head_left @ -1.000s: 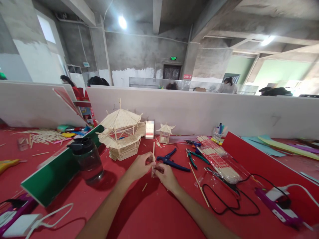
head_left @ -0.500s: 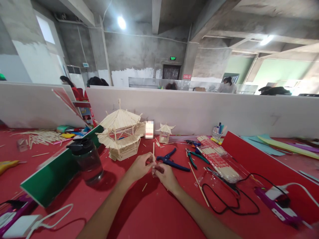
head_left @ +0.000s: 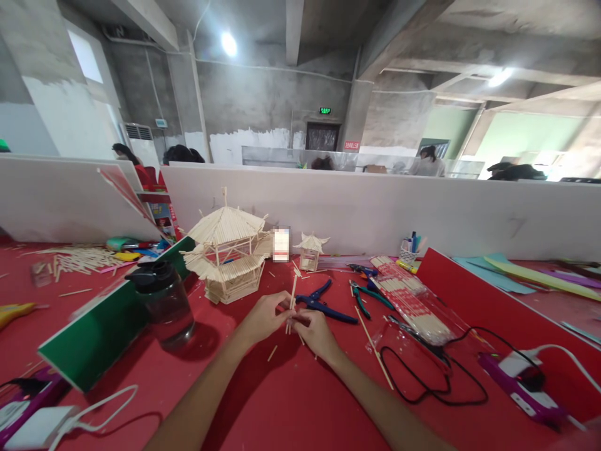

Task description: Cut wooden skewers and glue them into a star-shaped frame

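Observation:
My left hand [head_left: 265, 316] and my right hand [head_left: 315, 332] meet over the red table [head_left: 282, 401], both pinching a thin wooden stick [head_left: 293, 293] that stands nearly upright and leans slightly right. Fingers of both hands are closed round its lower part. Blue-handled pliers [head_left: 323, 300] lie just behind my right hand. A large stick-built pavilion model [head_left: 228, 250] stands behind my left hand, a small one [head_left: 310, 249] further back.
A dark water bottle [head_left: 164, 300] stands at left beside a green board [head_left: 103, 326]. Green pliers [head_left: 370, 294], a bag of sticks [head_left: 413, 307], a black cable [head_left: 422, 376] and a purple glue gun [head_left: 521, 382] lie at right. A white partition [head_left: 375, 213] closes the back.
The stick between my hands has tilted from upright to leaning right. Small stick bits now lie under my right hand. The hands have barely shifted.

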Tool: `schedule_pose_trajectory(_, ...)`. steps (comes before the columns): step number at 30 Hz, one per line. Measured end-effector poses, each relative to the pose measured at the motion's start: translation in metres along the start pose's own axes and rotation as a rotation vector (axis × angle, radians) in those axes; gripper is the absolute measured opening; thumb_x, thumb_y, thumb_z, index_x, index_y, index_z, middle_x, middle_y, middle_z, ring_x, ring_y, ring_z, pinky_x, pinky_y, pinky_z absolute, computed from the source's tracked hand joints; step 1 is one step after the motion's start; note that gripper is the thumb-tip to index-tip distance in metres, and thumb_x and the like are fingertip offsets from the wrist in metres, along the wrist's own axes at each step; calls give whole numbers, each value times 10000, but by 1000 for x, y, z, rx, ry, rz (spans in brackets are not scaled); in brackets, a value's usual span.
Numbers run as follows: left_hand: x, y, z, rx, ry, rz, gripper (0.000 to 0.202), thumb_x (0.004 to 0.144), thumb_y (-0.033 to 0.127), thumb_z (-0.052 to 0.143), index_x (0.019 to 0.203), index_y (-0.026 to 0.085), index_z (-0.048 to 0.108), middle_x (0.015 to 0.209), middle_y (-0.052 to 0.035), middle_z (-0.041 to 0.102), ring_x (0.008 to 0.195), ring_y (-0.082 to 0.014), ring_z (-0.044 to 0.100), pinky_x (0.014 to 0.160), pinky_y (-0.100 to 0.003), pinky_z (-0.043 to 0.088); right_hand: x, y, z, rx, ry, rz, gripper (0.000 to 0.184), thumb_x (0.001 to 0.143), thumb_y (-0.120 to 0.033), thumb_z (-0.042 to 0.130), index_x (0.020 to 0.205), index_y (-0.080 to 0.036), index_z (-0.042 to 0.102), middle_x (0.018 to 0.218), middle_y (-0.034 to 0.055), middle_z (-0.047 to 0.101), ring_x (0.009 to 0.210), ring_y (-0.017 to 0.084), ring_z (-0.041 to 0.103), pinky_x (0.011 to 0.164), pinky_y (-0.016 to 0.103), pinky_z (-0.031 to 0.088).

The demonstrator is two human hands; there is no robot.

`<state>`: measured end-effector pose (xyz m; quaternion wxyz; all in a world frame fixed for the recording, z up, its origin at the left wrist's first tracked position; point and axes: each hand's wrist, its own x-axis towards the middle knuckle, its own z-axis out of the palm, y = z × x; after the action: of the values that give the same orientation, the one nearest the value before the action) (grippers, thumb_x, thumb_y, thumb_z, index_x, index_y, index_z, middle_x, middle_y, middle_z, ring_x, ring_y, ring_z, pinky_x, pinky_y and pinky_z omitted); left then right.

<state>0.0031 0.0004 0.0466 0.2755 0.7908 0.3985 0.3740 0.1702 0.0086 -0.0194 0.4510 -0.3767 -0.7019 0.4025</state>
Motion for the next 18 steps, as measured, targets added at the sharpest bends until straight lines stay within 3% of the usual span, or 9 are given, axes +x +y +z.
schedule_pose_trajectory(8, 1, 0, 3, -27, 17, -26, 45, 832, 220, 620, 827, 179, 636, 811, -10, 712, 773, -163, 664, 757, -250, 496, 2, 2, 0, -77, 37, -35, 209, 812, -277, 620, 638, -179, 678, 638, 3, 664, 608, 155, 589, 601, 242, 429)
schedule_pose_trajectory(13, 2, -3, 4, -29, 33, -18, 60, 839, 236, 621, 836, 178, 637, 823, -12, 705, 784, -163, 663, 765, -253, 499, 2, -4, -2, 27, 41, 15, 116, 774, -304, 662, 720, -205, 634, 742, 21, 735, 709, 202, 694, 660, 272, 505)
schedule_pose_trajectory(18, 2, -6, 6, -3, 65, -15, 49, 834, 230, 618, 839, 182, 628, 816, -3, 701, 769, -156, 651, 756, -252, 499, 3, -6, -4, 97, 39, 13, 162, 764, -350, 684, 754, -221, 588, 798, 47, 759, 768, 232, 730, 727, 318, 544)
